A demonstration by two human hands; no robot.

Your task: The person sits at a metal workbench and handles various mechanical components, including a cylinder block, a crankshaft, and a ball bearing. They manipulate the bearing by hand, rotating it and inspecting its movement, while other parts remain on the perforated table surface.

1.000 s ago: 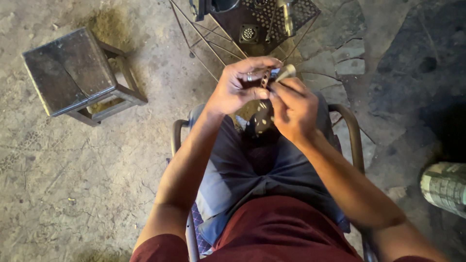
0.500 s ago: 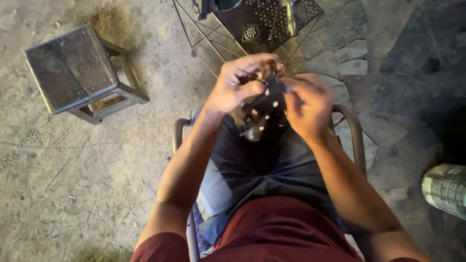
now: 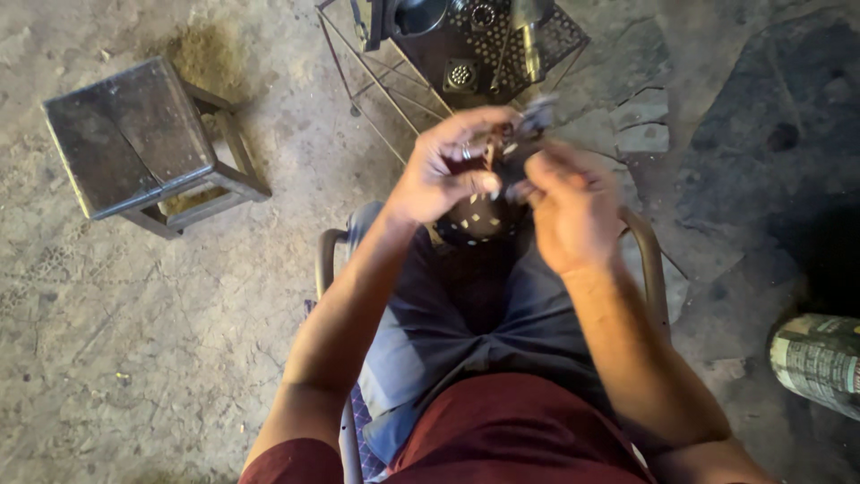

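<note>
I sit on a metal-framed chair [image 3: 328,260] and look down at my lap. My left hand [image 3: 443,170] and my right hand [image 3: 569,211] meet above my knees, both closed on a dark round metal part [image 3: 479,220] dotted with small pale spots. My left hand's fingers pinch its upper edge, where small metal bits stick out. My right hand is blurred and grips the part from the right side. Most of the part is hidden behind my fingers.
A small dark metal stool [image 3: 134,139] stands on the concrete floor at the upper left. A wire-frame rack [image 3: 466,45] with dark perforated metal parts sits just beyond my knees. A printed cylindrical container [image 3: 820,358] lies at the right edge.
The view has shifted slightly. My hands have turned the dark part between them, and my right hand has moved lower and to the right of it.
</note>
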